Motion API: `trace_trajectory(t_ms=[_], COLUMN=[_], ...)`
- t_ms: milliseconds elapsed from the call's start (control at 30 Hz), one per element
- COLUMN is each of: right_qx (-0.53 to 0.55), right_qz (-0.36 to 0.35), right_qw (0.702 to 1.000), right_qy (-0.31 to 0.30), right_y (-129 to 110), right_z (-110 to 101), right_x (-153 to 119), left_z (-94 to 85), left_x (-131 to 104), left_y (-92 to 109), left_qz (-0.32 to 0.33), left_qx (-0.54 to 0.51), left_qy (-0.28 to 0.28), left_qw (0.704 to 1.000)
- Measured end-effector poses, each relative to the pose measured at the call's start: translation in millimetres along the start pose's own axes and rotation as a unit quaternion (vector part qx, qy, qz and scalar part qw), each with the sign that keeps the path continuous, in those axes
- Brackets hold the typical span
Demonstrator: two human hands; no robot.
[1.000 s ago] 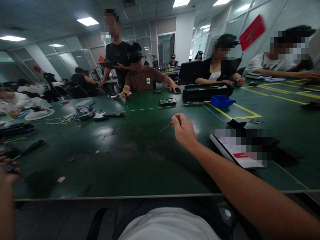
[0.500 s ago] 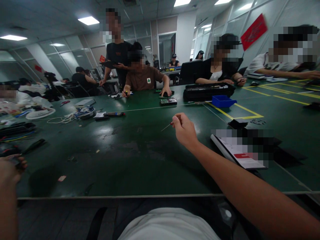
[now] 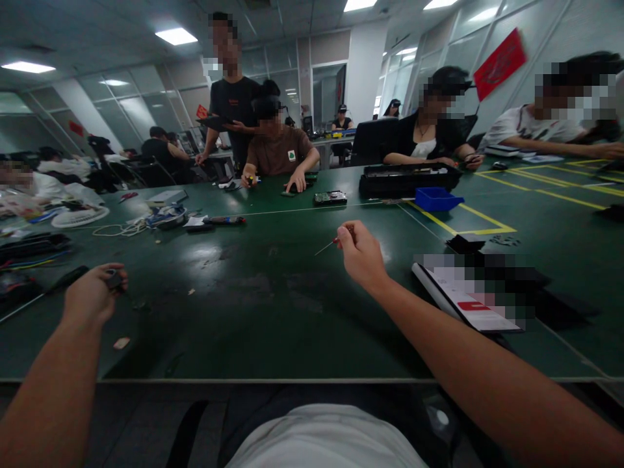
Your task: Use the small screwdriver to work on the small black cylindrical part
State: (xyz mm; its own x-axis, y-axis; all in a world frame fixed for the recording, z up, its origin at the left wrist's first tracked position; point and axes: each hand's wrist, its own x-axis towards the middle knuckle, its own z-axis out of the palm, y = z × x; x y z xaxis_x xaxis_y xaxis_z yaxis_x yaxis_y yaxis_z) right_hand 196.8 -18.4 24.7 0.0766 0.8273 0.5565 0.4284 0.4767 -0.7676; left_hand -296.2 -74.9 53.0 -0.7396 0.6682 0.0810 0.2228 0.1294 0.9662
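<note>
My right hand is closed around a small screwdriver, held above the middle of the green table. Its thin shaft points left and slightly down; most of the handle is hidden in my fingers. At the left, my left hand is raised over the table, its fingers closed on a small dark block-like object whose kind I cannot make out. Beyond that wrist lies a larger screwdriver with a dark handle, partly covered by my hand. A beige scrap lies on the table nearby.
Across the table, a co-worker in brown sits behind a hard drive. A blue tray and a long black case stand at right. A white box lies near my right forearm. Cables and a pen-like tool lie left.
My left hand has come in from the left edge, moving right and up with the dark object. My right hand is nearly still. The co-worker's hand has shifted left, away from the hard drive.
</note>
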Motion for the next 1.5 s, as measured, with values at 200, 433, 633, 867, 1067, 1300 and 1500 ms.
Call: trace_trajectory(t_ms=[200,433,633,867,1067,1300,1500], right_qx=[0.010,-0.025,-0.024,0.110,0.124,0.090,0.068], right_qz=[0.003,0.009,0.013,0.029,0.017,0.018,0.026], right_qw=[1.000,0.999,0.999,0.993,0.992,0.996,0.997], right_qy=[0.006,-0.018,-0.025,0.004,0.000,-0.018,-0.022], right_y=[-3,-6,-6,-6,-2,4,-1], right_z=[0,-2,-1,3,7,10,7], right_x=[1,0,0,0,-1,-2,-1], left_z=[84.6,180.1,233.6,256.2,245.2,242.9,243.2], left_x=[-45,-103,-158,-178,-170,-167,-167], left_y=[39,51,57,30,20,20,18], left_qz=[0.008,0.072,0.152,0.276,0.312,0.321,0.327], left_qx=[-0.101,-0.090,0.025,0.140,0.117,0.088,0.089], left_qy=[-0.121,-0.307,-0.443,-0.424,-0.447,-0.451,-0.443], left_qw=[0.988,0.945,0.883,0.851,0.830,0.828,0.830])
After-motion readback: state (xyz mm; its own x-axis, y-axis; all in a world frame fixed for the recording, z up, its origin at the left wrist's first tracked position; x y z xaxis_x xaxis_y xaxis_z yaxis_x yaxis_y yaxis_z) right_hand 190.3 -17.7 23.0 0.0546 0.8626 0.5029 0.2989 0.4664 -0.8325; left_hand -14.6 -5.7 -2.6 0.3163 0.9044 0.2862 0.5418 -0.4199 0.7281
